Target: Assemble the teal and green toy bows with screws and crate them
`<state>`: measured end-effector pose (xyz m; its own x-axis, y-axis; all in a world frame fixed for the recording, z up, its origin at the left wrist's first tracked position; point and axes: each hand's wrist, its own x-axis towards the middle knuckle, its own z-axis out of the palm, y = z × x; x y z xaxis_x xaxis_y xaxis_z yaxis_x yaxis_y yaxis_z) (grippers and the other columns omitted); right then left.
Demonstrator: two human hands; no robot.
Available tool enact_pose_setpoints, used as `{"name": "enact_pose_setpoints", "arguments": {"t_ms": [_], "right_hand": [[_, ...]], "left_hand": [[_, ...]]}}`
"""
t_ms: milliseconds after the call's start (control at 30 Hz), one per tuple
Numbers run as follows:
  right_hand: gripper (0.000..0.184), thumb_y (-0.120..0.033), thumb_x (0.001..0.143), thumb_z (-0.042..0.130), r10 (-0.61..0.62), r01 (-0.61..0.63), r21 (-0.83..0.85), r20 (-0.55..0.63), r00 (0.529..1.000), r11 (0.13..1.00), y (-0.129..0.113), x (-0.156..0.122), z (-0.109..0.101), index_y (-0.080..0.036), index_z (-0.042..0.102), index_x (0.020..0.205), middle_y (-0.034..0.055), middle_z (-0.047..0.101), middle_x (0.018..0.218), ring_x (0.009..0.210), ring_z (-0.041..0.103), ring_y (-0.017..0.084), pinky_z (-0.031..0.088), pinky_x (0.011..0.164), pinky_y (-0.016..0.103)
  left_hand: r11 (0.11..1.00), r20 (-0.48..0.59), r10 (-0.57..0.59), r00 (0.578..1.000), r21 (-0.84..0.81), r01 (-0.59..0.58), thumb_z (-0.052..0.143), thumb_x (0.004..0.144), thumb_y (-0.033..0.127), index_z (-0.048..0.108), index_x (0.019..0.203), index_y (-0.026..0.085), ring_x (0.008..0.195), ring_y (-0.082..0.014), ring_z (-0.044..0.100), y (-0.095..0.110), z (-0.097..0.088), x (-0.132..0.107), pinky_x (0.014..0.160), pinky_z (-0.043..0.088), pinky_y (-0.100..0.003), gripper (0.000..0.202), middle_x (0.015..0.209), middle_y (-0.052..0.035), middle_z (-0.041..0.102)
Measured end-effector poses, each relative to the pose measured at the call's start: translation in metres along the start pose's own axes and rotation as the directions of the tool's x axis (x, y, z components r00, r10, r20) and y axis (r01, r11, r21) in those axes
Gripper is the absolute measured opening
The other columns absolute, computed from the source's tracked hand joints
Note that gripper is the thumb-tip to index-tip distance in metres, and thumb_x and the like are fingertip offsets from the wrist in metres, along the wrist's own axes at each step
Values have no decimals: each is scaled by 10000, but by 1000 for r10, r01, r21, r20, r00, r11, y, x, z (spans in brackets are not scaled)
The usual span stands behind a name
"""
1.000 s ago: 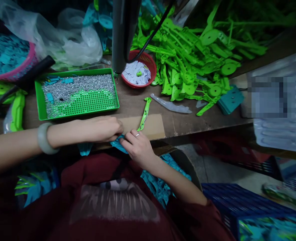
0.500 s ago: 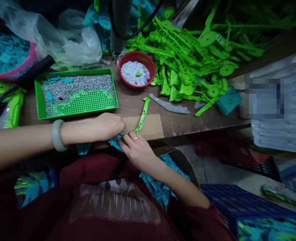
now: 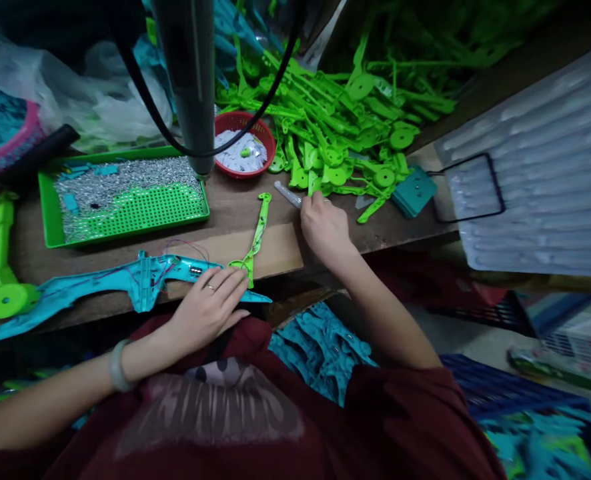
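Observation:
A long teal plastic part with thin wires and small metal pieces lies along the bench's front edge. My left hand rests flat on its right end, fingers stretched out, beside the lower end of a slim green plastic piece lying on a cardboard sheet. My right hand is farther back, its fingers closed on a clear plastic blade-shaped piece at the edge of the pile of green parts.
A green tray of small metal screws sits at left. A red basket of pale bits stands behind a hanging dark tool with a cable. Teal plates and clear blister trays lie at right. Teal parts fill a bin by my lap.
The teal part now lies exposed on the bench edge under my left hand. My right hand left it and moved back to the clear piece. The camera view shifted right.

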<state>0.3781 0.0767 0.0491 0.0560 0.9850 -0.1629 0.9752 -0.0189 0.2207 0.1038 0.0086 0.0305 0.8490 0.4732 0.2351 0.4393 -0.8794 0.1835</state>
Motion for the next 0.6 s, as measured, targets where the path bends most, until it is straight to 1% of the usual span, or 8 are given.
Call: {"name": "enact_pose_setpoints", "arguments": {"t_ms": [67,167,267,400,467,533,567,600], "right_hand": [[304,-64,903,309,13,-13,10,-8,1000,1000,1,1,1,-40,526,1115,249,578,1120,889,601,280,397,605,326],[297,-120,883,395,40,-40,28,-9,999,999,2,1,1,-60,500,1155,243,556,1172,858,608,263,403,617,322],[292,-127,889,383,52,-52,9,0,999,999,-1,2,2,-77,504,1149,229,578,1132,839,629,268,407,612,320],[285,-134,899,363,20,-20,1,-23,1000,1000,-3,0,4,-76,527,1124,220,615,1067,859,643,299,429,614,336],[303,-160,890,394,-1,5,84,-50,999,996,1,-7,3,-77,546,1139,215,629,1079,908,637,307,458,675,358],[332,-196,887,428,-24,57,263,-129,991,963,4,-19,0,-98,561,1175,183,652,1091,980,624,300,473,776,374],[333,-240,892,457,-23,89,390,-172,985,916,5,-26,-1,-118,570,1181,153,667,1062,973,624,284,475,797,368],[325,-299,895,495,-9,112,530,-193,981,841,5,-33,-2,-138,586,1162,116,680,996,916,628,258,478,777,350]], "left_hand": [[1000,-15,-18,1000,-2,18,527,982,328,617,1247,97,1187,-292,592,2,9,1,1016,460,-447,362,1298,-154,647],[999,-47,-37,998,-26,35,518,984,382,606,1264,79,1226,-305,572,1,11,8,1042,450,-451,422,1340,-177,615],[999,-29,-30,999,-25,30,525,970,449,569,1312,55,1287,-331,531,0,12,19,1066,429,-472,524,1395,-211,563],[999,29,-42,999,-11,42,516,961,508,546,1335,35,1290,-342,534,1,17,29,1057,441,-474,605,1395,-239,554],[999,32,-42,999,-14,42,513,963,507,528,1353,32,1300,-337,529,0,19,30,1061,444,-462,614,1400,-239,549],[999,15,-26,1000,-26,26,508,966,507,523,1353,21,1304,-333,528,-2,20,29,1065,448,-459,621,1402,-240,547],[999,4,-14,1000,-32,14,503,968,510,527,1344,11,1304,-334,527,-4,21,28,1062,453,-459,625,1404,-242,545],[999,-6,-1,1000,-36,1,497,969,513,533,1332,0,1302,-336,529,-5,21,27,1057,459,-459,630,1405,-243,543]]}}
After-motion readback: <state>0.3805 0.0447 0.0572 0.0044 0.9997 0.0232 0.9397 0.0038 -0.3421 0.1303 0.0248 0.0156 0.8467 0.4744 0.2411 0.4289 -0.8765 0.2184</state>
